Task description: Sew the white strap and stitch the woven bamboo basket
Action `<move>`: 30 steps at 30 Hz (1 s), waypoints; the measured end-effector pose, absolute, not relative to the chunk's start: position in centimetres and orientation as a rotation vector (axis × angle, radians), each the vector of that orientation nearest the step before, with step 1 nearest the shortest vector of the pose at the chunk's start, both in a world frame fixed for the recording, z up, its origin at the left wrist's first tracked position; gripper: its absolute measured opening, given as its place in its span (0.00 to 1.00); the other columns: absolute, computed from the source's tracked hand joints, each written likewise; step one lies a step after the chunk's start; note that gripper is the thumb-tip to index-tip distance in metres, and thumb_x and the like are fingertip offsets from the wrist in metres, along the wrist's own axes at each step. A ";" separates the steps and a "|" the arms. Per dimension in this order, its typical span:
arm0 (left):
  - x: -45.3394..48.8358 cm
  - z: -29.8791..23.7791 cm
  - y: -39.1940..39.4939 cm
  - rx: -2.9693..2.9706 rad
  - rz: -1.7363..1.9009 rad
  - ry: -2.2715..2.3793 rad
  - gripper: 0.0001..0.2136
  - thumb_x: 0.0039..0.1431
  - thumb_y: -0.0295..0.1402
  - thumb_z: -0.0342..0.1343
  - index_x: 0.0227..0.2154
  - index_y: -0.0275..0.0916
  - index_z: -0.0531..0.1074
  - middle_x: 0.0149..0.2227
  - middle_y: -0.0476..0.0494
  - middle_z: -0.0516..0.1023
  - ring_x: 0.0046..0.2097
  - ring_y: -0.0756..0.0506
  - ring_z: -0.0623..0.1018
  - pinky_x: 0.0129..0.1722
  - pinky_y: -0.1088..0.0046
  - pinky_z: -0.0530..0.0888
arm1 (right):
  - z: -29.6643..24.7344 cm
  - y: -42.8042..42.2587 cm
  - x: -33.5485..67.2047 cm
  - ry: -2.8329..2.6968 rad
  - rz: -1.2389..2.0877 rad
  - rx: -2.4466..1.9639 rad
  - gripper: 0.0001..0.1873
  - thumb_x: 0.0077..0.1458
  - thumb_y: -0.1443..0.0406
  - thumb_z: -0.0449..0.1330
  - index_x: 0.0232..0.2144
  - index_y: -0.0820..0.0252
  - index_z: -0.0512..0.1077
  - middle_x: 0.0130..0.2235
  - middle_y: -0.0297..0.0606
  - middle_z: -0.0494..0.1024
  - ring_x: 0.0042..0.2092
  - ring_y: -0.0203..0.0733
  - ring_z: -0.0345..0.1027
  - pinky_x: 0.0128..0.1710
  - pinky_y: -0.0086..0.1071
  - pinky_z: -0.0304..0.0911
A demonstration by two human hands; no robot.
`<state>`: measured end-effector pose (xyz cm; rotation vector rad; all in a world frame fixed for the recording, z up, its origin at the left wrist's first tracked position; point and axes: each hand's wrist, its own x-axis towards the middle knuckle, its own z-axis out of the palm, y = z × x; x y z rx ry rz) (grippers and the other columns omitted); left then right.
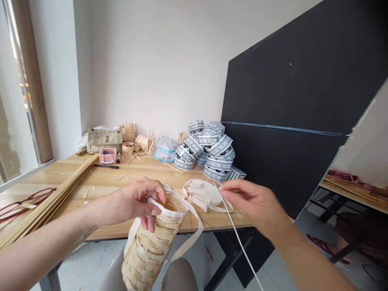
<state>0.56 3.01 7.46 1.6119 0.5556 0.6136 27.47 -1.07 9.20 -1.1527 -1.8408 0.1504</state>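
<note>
Woven bamboo basket [145, 252] is up off your lap, tilted, mouth toward you, base down low by your knees [180, 277]. Cream fabric binding [171, 208] wraps the rim; cream strap [194, 236] hangs in a loop off the basket's far side. Left hand [141, 204] has it: fingers [153, 212] hooked over the rim, grip closed, forearm coming in low from the left, wrist turned. Prob. that hold keeps the rim steady & facing you, w/ the other hand free. Right hand [251, 204] is out to the right of the basket, not touching it, palm down, thumb & fingers nearly closed, looks like a pinch on the top of a thin white cord [239, 238], which drops past your forearm. Tip slightly blurred, so pinch is likely, not certain. Cord hanging free likely means nothing's pulling it taut rn. Past that, on the wooden table [100, 180]: coiled cream strap [203, 196] just behind the basket, within easy reach, bundle of bamboo strips [45, 206] at left, red-framed glasses [28, 204] beyond them. Far end: stacked patterned ribbon rolls [212, 149], pink box [107, 155], small bamboo baskets [141, 141], canvas bag [104, 141] by the wall.
</note>
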 end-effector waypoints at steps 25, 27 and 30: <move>2.0 3.2 1.9 2.309 0.923 1.093 0.05 0.50 0.30 0.53 0.32 0.41 0.65 0.28 0.51 0.70 0.28 0.51 0.69 0.28 0.76 0.65 | 7.6 1.1 22.7 -2.062 0.911 -0.913 0.08 0.41 0.69 0.59 0.14 0.63 0.65 0.19 0.27 0.57 0.22 0.28 0.48 0.20 0.24 0.44; 2.4 2.6 2.4 2.199 0.886 1.030 0.02 0.51 0.30 0.52 0.26 0.39 0.65 0.27 0.51 0.70 0.28 0.51 0.68 0.29 0.76 0.64 | 7.5 1.2 22.7 -2.061 0.933 -0.918 0.08 0.40 0.69 0.59 0.14 0.63 0.66 0.19 0.27 0.57 0.22 0.28 0.48 0.20 0.24 0.44; 2.5 2.8 2.9 1.908 0.911 0.864 0.08 0.49 0.33 0.53 0.21 0.37 0.61 0.25 0.50 0.68 0.28 0.51 0.67 0.29 0.76 0.64 | 7.5 1.4 22.7 -2.082 0.953 -0.906 0.07 0.40 0.69 0.58 0.14 0.63 0.66 0.18 0.26 0.56 0.22 0.28 0.47 0.20 0.24 0.43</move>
